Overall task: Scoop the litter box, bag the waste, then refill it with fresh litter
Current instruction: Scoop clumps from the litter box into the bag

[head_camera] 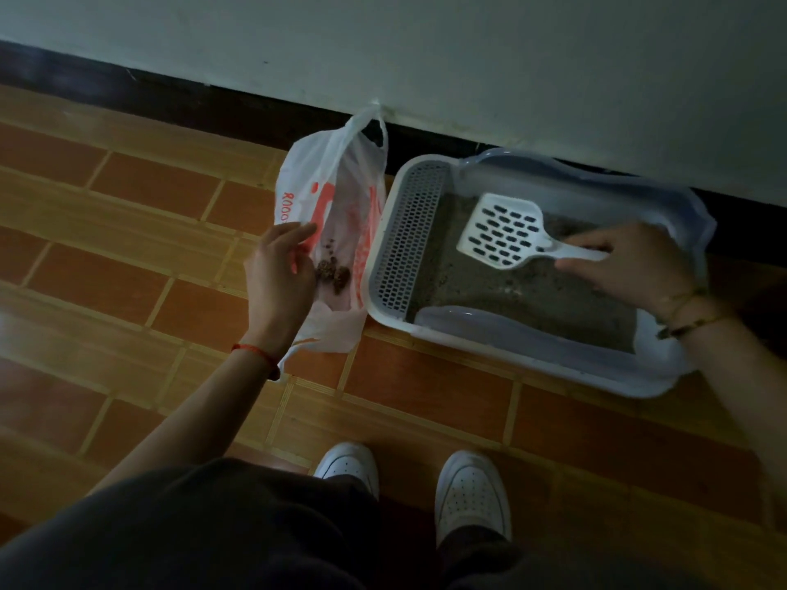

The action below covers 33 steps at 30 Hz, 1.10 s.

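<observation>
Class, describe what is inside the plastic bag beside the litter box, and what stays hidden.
Dark waste clumps lie inside the plastic bag. The left hand in front covers part of the inside; crumpled plastic hides the rest.

One litter box (532,361) sits right of centre, with one slotted scoop (502,236) in it. One plastic bag (323,172) is at centre. Two hands: left hand (281,270), right hand (634,266). Two white shoes (349,466) (470,491) are at the bottom. One red string bracelet (255,353).

Dim light; red-and-tan tiled floor (127,266) meets a pale wall (426,49) with dark baseboard (191,100).
</observation>
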{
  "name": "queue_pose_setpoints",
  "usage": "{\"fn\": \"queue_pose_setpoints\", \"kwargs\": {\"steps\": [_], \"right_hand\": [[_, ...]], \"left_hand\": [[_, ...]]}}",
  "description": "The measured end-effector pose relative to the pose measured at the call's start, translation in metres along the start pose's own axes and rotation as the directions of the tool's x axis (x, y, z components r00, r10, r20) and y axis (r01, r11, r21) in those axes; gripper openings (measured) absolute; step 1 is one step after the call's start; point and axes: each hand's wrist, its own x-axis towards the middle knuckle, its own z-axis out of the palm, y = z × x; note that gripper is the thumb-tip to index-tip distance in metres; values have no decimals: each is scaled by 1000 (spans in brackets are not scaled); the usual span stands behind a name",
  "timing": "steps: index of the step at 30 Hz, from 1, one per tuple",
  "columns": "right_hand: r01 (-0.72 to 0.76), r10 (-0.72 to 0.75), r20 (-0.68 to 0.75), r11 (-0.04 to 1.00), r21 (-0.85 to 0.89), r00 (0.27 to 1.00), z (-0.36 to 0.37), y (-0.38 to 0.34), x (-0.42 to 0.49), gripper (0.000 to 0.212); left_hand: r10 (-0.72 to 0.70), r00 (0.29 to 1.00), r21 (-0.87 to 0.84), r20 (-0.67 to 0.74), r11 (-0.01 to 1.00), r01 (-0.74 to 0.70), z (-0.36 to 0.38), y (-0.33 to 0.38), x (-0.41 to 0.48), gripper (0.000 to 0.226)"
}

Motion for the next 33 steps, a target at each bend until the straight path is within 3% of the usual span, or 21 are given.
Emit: {"fn": "queue_pose_setpoints", "kwargs": {"steps": [6, 12, 18, 28, 33], "right_hand": [[-46, 67, 84, 973, -227, 994, -17, 40, -11, 24], [-65, 72, 15, 952, -298, 997, -15, 55, -13, 20], [-18, 70, 127, 928, -372, 989, -17, 61, -10, 20], [111, 59, 387, 909, -402, 920, -15, 49, -3, 23], [129, 10, 404, 940, -317, 915, 4, 40, 0, 23]], "left_hand": [[2, 1000, 13, 10, 1000, -2, 8, 7, 2, 35], [36, 998, 6, 42, 999, -36, 20, 12, 2, 36], [69, 995, -4, 68, 998, -69, 30, 12, 3, 34], [85, 993, -13, 78, 996, -84, 32, 13, 0, 32], [96, 992, -15, 76, 995, -95, 32, 13, -1, 32]]}}
